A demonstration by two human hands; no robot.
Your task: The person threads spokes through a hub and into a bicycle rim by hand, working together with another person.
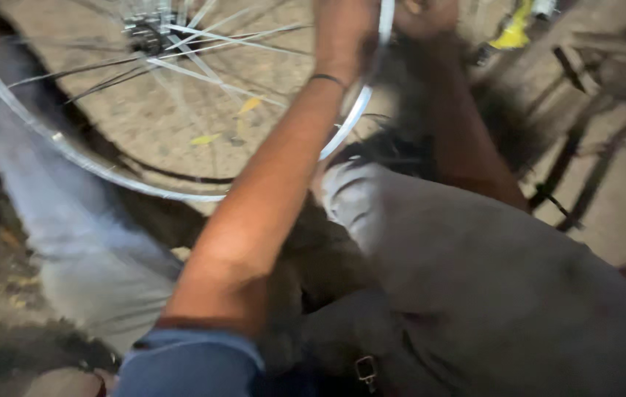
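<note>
1. A bicycle wheel (144, 176) with a silver rim and thin spokes stands over the paved floor (181, 110), ahead of the person's knees.
2. The left hand (342, 29) is closed around the rim.
3. The right hand (427, 15) grips just beside it, blurred.

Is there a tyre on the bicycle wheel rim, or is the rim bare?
Bare where visible: the silver rim shows plain metal along its lower arc, no rubber around it. Both hands grip its upper edge, left hand, right hand.
</note>
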